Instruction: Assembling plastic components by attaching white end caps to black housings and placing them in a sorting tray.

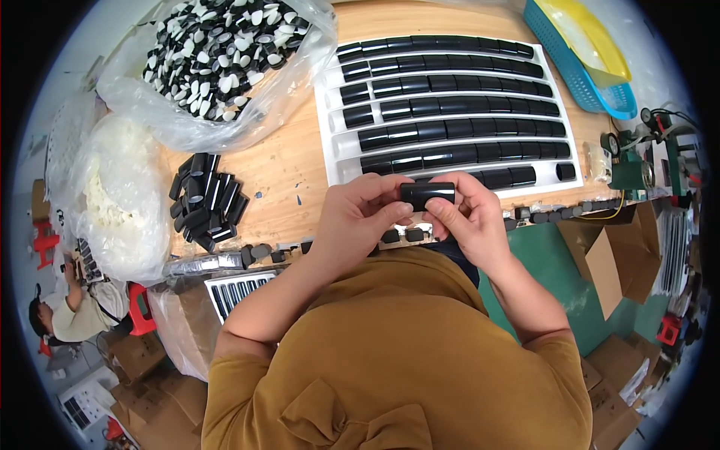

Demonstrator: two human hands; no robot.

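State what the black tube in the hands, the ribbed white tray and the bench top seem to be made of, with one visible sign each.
Black tube: likely glossy plastic; bright highlights.
White tray: probably thin moulded plastic; formed ribs.
Bench top: apparently wood; pale grain.

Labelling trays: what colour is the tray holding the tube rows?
White tray, head view.

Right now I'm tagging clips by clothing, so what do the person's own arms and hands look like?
Both arms are bare from the short sleeves down. The top is mustard brown, with a knotted bow of the same cloth at the front. The left hand and the right hand are bare: no gloves show, and no watch or bracelet on either wrist. No ring can be made out.
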